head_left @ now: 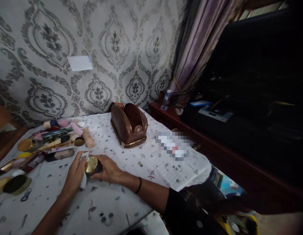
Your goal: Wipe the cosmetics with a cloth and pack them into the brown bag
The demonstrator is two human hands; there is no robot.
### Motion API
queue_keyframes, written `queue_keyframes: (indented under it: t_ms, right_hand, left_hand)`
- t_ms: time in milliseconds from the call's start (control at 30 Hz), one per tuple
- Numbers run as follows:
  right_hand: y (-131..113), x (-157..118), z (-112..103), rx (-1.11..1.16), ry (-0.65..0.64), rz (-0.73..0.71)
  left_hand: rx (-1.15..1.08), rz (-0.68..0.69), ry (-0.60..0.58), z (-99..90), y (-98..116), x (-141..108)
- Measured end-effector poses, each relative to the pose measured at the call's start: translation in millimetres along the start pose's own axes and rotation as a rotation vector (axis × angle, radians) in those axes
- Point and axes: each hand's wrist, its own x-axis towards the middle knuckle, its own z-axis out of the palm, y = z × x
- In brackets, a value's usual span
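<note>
My right hand is wrapped round a dark round jar with a shiny gold lid, just above the patterned white cloth. On the jar's left side, my left hand holds a white wipe against it. Behind my hands a brown leather bag stands with its top unzipped. Many cosmetics lie to the left, among them a dark green tube, a pink tube and a dark round compact.
A blurred-out item lies on the cloth right of the bag. Further right are a dark red table edge, a clear bottle and a large black screen. A patterned wall rises behind.
</note>
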Motion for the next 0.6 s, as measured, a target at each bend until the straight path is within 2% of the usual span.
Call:
queue_keyframes:
  t_ms: [100,233,333,467,600]
  right_hand:
    - [-1.2,0.1,-0.8,0.025,-0.007,-0.006]
    - [-2.1,0.7,-1.3,0.02,-0.005,-0.011]
    - [-3.1,1.0,-2.2,0.016,0.006,-0.035]
    - [-5.4,1.1,-3.3,0.011,0.034,-0.071]
    - [-4.1,1.6,-2.6,-0.022,0.078,-0.048]
  left_hand:
    - [0.174,0.06,-0.009,-1.8,-8.7,-2.5]
    - [0.376,0.238,-0.059,-8.4,-20.7,-2.0]
    - [0.503,0.346,-0.073,-10.5,-22.1,-3.2]
    - [0.59,0.321,-0.056,-7.5,-18.6,-7.9]
    - [0.536,0.288,-0.04,-4.5,-19.0,-9.1]
